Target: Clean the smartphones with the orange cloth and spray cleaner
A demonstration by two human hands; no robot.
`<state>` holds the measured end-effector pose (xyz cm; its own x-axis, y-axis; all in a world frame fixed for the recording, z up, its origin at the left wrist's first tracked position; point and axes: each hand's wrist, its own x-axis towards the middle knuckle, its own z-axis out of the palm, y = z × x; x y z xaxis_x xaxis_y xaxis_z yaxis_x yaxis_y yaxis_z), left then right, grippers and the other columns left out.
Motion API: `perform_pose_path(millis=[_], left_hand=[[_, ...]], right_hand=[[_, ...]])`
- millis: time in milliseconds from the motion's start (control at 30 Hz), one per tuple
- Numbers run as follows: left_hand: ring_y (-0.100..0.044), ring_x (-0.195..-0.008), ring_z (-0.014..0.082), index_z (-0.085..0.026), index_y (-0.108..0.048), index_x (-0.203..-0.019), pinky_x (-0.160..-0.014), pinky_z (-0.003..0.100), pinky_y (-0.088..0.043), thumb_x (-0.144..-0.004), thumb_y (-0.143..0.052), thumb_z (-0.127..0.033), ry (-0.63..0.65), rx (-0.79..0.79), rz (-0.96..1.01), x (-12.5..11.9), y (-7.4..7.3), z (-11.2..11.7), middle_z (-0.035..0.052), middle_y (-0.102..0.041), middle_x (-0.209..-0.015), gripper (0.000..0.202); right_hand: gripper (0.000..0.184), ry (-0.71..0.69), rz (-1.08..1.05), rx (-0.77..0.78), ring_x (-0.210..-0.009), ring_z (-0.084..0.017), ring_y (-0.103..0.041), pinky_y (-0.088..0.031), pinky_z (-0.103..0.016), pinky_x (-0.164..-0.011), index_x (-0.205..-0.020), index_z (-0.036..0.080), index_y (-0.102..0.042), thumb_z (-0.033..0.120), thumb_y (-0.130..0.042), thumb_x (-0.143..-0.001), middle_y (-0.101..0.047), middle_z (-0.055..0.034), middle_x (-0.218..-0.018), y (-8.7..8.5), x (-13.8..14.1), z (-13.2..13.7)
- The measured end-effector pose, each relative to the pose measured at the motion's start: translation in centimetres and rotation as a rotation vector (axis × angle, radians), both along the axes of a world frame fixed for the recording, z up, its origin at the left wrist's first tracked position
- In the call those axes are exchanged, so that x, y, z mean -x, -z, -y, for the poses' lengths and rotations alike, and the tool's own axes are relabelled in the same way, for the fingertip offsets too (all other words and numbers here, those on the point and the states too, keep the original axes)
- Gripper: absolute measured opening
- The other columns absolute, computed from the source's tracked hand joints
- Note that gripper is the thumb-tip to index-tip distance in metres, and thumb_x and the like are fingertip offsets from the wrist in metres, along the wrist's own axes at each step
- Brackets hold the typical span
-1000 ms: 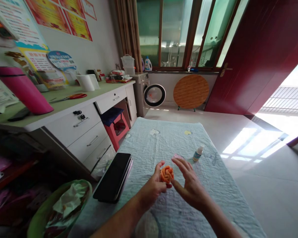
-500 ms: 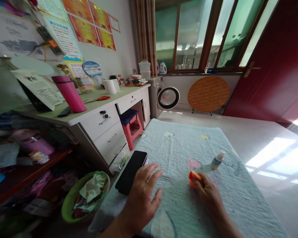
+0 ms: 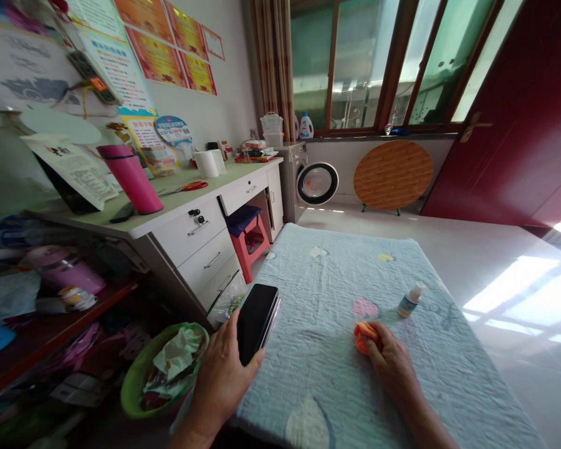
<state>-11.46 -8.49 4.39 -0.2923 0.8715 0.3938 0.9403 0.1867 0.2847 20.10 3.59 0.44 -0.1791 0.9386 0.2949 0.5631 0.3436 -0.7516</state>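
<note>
My left hand is wrapped round the near end of a stack of black phones. Its thumb lies along the right side and its fingers along the left; the stack rests on the light blue quilted cover. Some of the stack's left side is hidden by the fingers. Closed over a bunched orange cloth, my right hand stays low over the cover. Just beyond it, a small white-capped spray bottle with a blue label stands upright.
Left of the covered surface is a green bin holding crumpled paper. A white desk carries a pink tumbler, scissors and a paper roll. Under it is a red stool. Farther back stands a washing machine, its round door open.
My left hand has come down and left from above the phones' right side and closed round their near end. My right hand keeps the orange cloth in nearly the same place.
</note>
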Motion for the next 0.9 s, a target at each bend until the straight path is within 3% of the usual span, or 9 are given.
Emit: perform_pose_path(millis=[267, 433, 600, 733, 833, 900], left_hand=[[-0.052, -0.118, 0.0363, -0.012, -0.034, -0.142, -0.099, 0.057, -0.043, -0.087, -0.054, -0.038, 0.009, -0.095, 0.081, 0.1, 0.4, -0.3, 0.0193, -0.054, -0.129, 0.064], [-0.05, -0.119, 0.0356, -0.016, -0.031, -0.143, -0.099, 0.058, -0.043, -0.086, -0.055, -0.039, 0.015, -0.153, 0.17, 0.2, 0.8, -0.5, 0.0168, -0.051, -0.131, 0.066], [-0.051, -0.116, 0.0373, -0.017, -0.031, -0.143, -0.099, 0.058, -0.041, -0.088, -0.055, -0.039, 0.025, -0.262, 0.029, 0.1, -0.1, -0.3, 0.0171, -0.051, -0.129, 0.064], [-0.05, -0.118, 0.0366, -0.019, -0.031, -0.144, -0.101, 0.056, -0.04, -0.088, -0.057, -0.038, 0.111, -0.351, -0.063, -1.8, -1.9, 0.0, 0.0162, -0.049, -0.13, 0.064], [-0.048, -0.123, 0.0347, -0.021, -0.031, -0.144, -0.102, 0.052, -0.042, -0.086, -0.058, -0.035, 0.271, -0.297, 0.041, -4.5, -2.7, -0.2, 0.0147, -0.048, -0.134, 0.065], [-0.048, -0.124, 0.0319, -0.022, -0.03, -0.145, -0.101, 0.047, -0.045, -0.085, -0.06, -0.031, 0.393, -0.194, 0.173, -6.6, -2.4, -0.8, 0.0135, -0.048, -0.135, 0.067]], right_hand=[[0.02, -0.013, 0.031, -0.013, -0.078, -0.021, -0.063, -0.048, -0.029, -0.072, -0.091, 0.022, -0.065, 0.03, -0.05, -0.081, -0.068, -0.0045, -0.087, 0.3, 0.0, 0.0], [0.019, -0.03, 0.054, -0.01, -0.078, -0.02, -0.062, -0.047, -0.029, -0.072, -0.091, 0.022, -0.064, 0.028, -0.049, -0.082, -0.067, -0.0042, -0.088, 0.5, -0.1, -0.1], [0.021, -0.026, 0.054, -0.011, -0.081, -0.02, -0.062, -0.047, -0.03, -0.074, -0.091, 0.021, -0.064, 0.025, -0.046, -0.08, -0.068, -0.0048, -0.09, 0.5, -0.2, -0.1], [0.024, 0.007, 0.004, -0.005, -0.079, -0.02, -0.063, -0.049, -0.03, -0.073, -0.093, 0.02, -0.064, 0.024, -0.046, -0.077, -0.069, -0.0045, -0.088, 0.7, -0.1, -0.2], [0.034, 0.088, -0.126, 0.024, -0.072, -0.018, -0.064, -0.05, -0.029, -0.071, -0.109, 0.018, -0.062, 0.028, -0.047, -0.08, -0.07, -0.0028, -0.083, 0.6, 0.0, 0.0], [0.042, 0.149, -0.243, 0.052, -0.068, -0.017, -0.064, -0.051, -0.028, -0.068, -0.119, 0.016, -0.059, 0.032, -0.049, -0.082, -0.071, -0.0023, -0.081, 0.4, 0.1, 0.1]])
